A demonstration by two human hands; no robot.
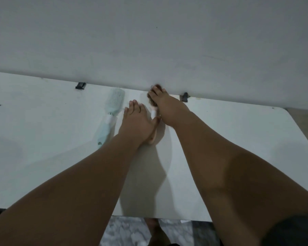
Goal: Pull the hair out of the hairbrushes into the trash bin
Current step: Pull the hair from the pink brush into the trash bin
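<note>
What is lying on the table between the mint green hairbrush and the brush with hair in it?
In the head view, only the left hand lies between the mint green hairbrush and the hair-filled brush, which both hands are on.

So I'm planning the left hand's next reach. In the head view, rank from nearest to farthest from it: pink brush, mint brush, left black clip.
1. Pink brush, under the left hand.
2. Mint brush, just left.
3. Left black clip, far-left at the wall.
</note>
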